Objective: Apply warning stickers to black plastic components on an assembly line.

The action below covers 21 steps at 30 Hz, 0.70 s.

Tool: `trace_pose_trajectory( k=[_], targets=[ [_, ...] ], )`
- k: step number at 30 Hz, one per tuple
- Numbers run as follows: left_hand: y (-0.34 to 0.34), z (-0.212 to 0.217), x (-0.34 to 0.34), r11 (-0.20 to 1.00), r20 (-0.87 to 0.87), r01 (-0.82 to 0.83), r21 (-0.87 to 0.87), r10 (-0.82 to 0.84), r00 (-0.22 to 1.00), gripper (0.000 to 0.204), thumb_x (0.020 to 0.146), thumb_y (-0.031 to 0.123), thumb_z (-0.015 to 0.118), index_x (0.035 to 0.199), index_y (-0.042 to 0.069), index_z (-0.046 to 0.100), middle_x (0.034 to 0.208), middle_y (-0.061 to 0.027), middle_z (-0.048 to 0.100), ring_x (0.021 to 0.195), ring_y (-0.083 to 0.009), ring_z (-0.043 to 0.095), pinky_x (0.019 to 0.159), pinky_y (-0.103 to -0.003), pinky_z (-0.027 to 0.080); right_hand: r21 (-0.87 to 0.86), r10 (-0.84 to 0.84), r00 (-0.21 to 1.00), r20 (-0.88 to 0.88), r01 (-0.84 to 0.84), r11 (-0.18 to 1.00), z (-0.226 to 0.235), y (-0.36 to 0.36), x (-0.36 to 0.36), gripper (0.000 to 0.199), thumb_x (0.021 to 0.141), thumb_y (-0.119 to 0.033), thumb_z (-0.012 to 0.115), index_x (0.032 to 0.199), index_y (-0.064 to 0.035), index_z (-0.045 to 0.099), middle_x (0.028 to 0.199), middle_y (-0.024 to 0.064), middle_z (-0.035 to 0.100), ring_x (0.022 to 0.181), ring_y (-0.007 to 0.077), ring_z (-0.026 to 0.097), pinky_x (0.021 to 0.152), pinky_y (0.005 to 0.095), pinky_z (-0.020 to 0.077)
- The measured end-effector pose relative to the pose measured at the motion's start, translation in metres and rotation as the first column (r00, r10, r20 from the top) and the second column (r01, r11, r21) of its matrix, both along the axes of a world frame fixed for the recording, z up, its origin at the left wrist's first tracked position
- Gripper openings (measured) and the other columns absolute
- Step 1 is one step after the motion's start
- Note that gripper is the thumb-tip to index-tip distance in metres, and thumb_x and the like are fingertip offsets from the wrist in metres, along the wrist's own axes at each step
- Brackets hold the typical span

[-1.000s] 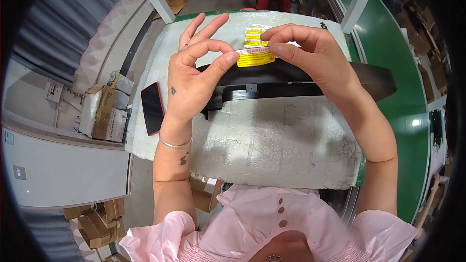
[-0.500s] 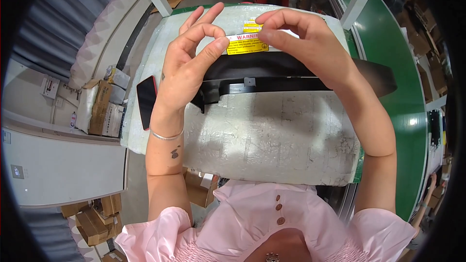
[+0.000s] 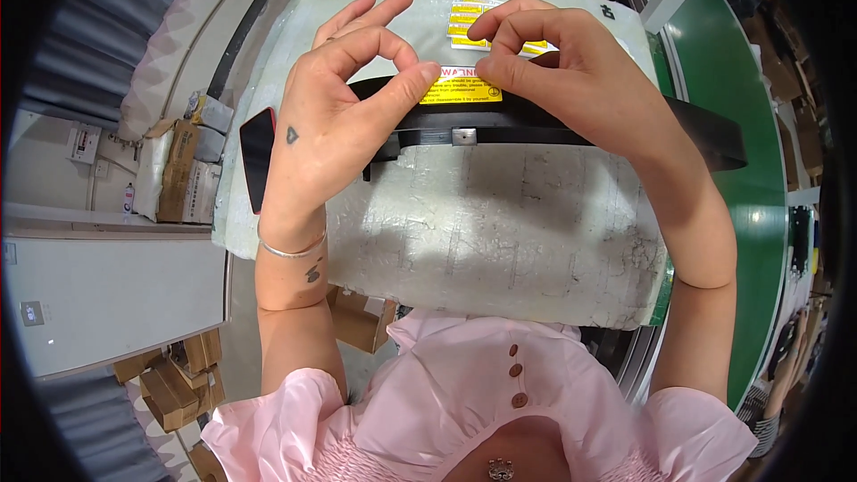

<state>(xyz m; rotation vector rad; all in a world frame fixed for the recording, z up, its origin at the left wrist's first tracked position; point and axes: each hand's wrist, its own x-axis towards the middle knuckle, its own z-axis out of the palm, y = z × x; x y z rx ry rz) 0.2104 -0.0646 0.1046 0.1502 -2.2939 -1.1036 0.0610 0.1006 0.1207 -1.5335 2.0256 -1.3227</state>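
Note:
A yellow warning label [image 3: 462,92] with a white and red top band is stretched between my two hands. My left hand [image 3: 353,85] pinches its upper left corner between thumb and forefinger, the other fingers lifted. At the upper right corner, the thumb and forefinger of my right hand [image 3: 567,67] close on it. Directly beneath lies a long, curved black plastic part [image 3: 527,131] with a small metallic piece on its near edge. Whether the label touches the part, I cannot tell. Sheets of similar yellow labels [image 3: 466,20] rest just beyond, partly hidden by my right hand.
The parts lie on a worktable padded with whitish wrapped foam [image 3: 500,241]. A phone with a red edge [image 3: 257,159] lies at its left side. A green surface [image 3: 754,241] runs along the right. Cardboard boxes [image 3: 174,402] stand on the floor at left.
Both hands have brought the label down against the black part's surface in view, still pinched at its corners. The view has shifted slightly, and more of the label sheets shows behind.

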Motion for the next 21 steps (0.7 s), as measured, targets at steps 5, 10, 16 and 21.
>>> trace_pose_trajectory(
  k=[5, 10, 16, 21],
  targets=[
    [0.005, -0.001, 0.006, 0.998, 0.003, -0.01, -0.058, 0.011, 1.0, 0.016, 0.077, 0.019, 0.075, 0.078, 0.006, 0.066, 0.132, -0.0155, 0.058, 0.135, -0.0328, 0.039, 0.107, -0.043, 0.032, 0.037, -0.01, 1.0, 0.017, 0.009, 0.999, -0.001, 0.005, 0.008, 0.027, 0.08, -0.019, 0.062, 0.074, 0.0069, 0.059, 0.101, 0.0155, 0.066, 0.069, 0.0209, 0.059, 0.063, 0.0313, 0.0468],
    [0.008, -0.003, 0.011, 0.991, -0.032, -0.009, -0.135, 0.005, 0.999, 0.016, 0.075, 0.018, 0.076, 0.077, 0.006, 0.066, 0.131, -0.0152, 0.059, 0.133, -0.0337, 0.041, 0.106, -0.043, 0.035, 0.088, 0.01, 1.0, 0.006, -0.01, 0.996, 0.005, 0.011, 0.016, 0.024, 0.084, -0.017, 0.063, 0.073, 0.0034, 0.055, 0.103, 0.0103, 0.061, 0.074, 0.0133, 0.054, 0.065, 0.0265, 0.0439],
    [0.014, -0.002, 0.018, 0.99, -0.015, 0.033, -0.137, -0.035, 0.999, 0.012, 0.078, 0.008, 0.073, 0.076, 0.004, 0.063, 0.134, -0.0175, 0.056, 0.139, -0.0293, 0.034, 0.111, -0.041, 0.026, 0.148, 0.026, 1.0, -0.015, -0.023, 0.989, 0.007, 0.016, 0.023, 0.024, 0.088, -0.013, 0.065, 0.072, -0.001, 0.052, 0.108, 0.0072, 0.056, 0.084, 0.0069, 0.052, 0.072, 0.0224, 0.0437],
    [0.016, -0.003, 0.02, 0.988, -0.021, 0.034, -0.15, -0.038, 0.999, 0.012, 0.076, 0.008, 0.074, 0.075, 0.004, 0.062, 0.133, -0.0169, 0.057, 0.138, -0.0297, 0.036, 0.111, -0.042, 0.026, 0.123, 0.031, 1.0, -0.001, -0.03, 0.992, 0.006, 0.02, 0.028, 0.023, 0.086, -0.011, 0.066, 0.071, -0.001, 0.052, 0.107, 0.0074, 0.056, 0.084, 0.0077, 0.052, 0.074, 0.0232, 0.0448]
  ],
)
